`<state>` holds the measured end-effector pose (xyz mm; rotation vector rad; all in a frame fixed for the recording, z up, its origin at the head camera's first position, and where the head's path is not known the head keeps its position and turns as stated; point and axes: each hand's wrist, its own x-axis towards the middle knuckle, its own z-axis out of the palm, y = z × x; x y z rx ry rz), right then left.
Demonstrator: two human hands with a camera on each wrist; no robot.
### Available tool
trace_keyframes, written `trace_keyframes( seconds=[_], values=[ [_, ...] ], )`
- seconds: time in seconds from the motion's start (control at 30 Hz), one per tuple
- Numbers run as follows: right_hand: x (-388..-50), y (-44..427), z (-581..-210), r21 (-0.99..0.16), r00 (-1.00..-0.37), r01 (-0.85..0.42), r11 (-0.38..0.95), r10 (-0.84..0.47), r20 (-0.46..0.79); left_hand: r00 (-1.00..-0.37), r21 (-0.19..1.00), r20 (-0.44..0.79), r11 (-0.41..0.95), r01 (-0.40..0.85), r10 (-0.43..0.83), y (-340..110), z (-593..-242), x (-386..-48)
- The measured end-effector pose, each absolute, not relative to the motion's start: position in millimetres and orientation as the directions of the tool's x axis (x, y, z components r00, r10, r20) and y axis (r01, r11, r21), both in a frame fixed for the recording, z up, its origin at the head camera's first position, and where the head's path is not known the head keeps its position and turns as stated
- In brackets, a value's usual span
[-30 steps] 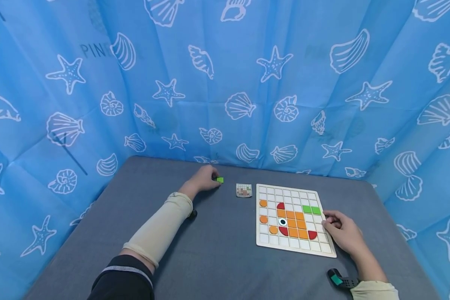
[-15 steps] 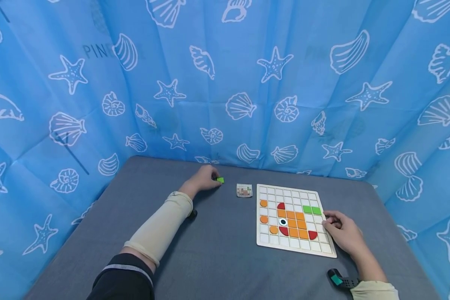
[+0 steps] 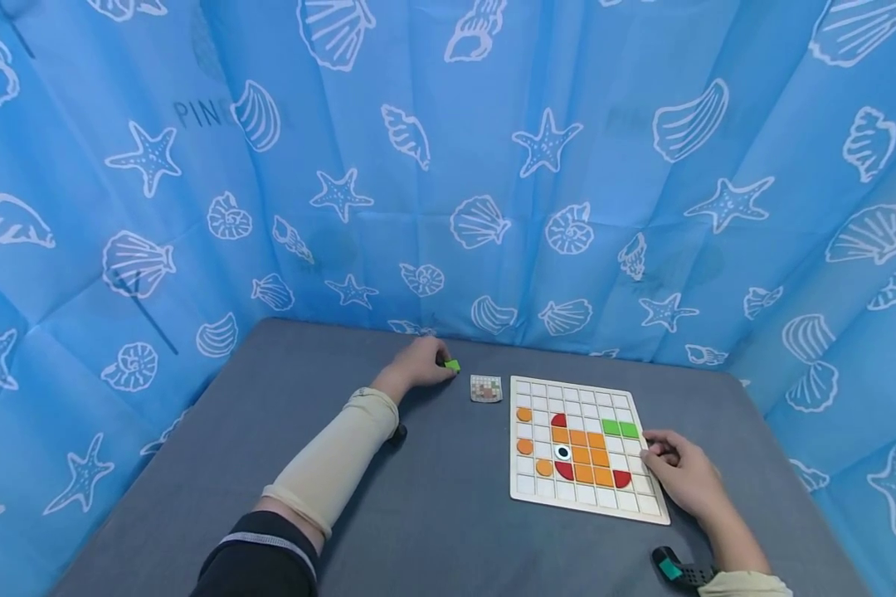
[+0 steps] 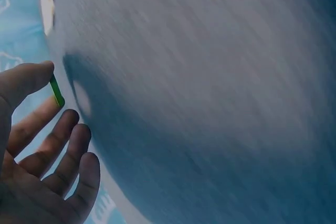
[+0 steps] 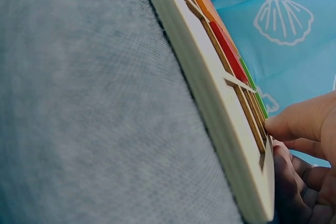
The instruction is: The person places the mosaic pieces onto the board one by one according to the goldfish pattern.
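My left hand (image 3: 422, 363) is raised at the far side of the table, left of a small pattern card (image 3: 486, 389). Between thumb and index finger it pinches a green square tile (image 4: 56, 91); the other fingers are spread loosely in the left wrist view. My right hand (image 3: 687, 473) grips the right edge of a white wooden grid board (image 3: 530, 489), thumb on the rim in the right wrist view. On the board sit orange squares (image 3: 581, 455), orange discs (image 3: 524, 446), red quarter-round pieces (image 3: 622, 479), an eye piece (image 3: 562, 452) and two green squares (image 3: 620, 429).
A grey cloth (image 3: 418, 514) covers the table. Behind it hangs a blue curtain (image 3: 448, 166) with white shells and starfish. A black strap with a teal patch (image 3: 670, 569) is at my right wrist.
My left hand has shifted a little to the right with the green tile, closer to the card. The head view has tilted slightly. My right hand and the board stay in place.
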<state>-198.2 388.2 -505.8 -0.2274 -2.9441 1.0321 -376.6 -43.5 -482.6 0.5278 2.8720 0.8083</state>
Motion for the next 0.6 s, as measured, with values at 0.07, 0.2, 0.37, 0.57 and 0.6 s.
trace_keyframes(
  seconds=[0.07,0.2,0.37,0.57,0.6],
  values=[
    [-198.6,387.5,-506.2,-0.62,-0.988,0.14,0.772,0.152,-0.035,-0.927,0.524,-0.005,0.79,0.318,0.376,-35.5,-480.3,-375.8],
    [-199.0,386.2,-506.4,-0.61,-0.985,0.151,0.778,0.168,-0.03,-0.908,0.538,0.022,0.76,0.364,0.419,-15.0,-475.1,-376.8],
    [-199.8,385.4,-505.0,-0.61,-0.984,0.164,0.775,0.174,-0.043,-0.888,0.561,0.034,0.727,0.396,0.458,18.8,-469.5,-373.0],
    [-201.3,384.6,-502.9,-0.611,-0.981,0.182,0.77,0.184,-0.061,-0.884,0.562,0.059,0.716,0.414,0.464,68.2,-465.3,-358.5],
    [-201.7,384.3,-502.8,-0.613,-0.981,0.183,0.769,0.184,-0.062,-0.881,0.558,0.068,0.714,0.423,0.468,76.3,-465.8,-356.2]
  ],
)
